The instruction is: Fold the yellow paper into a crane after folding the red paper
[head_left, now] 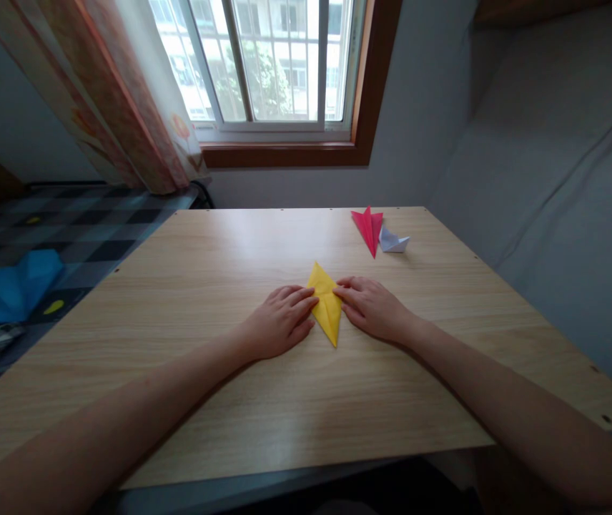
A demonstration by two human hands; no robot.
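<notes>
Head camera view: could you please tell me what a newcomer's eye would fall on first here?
A yellow folded paper, a pointed diamond shape, lies at the middle of the wooden table, pressed flat by the left hand and right hand from either side. Beyond it, near the far edge, lie a red folded paper and a white folded paper, close together.
</notes>
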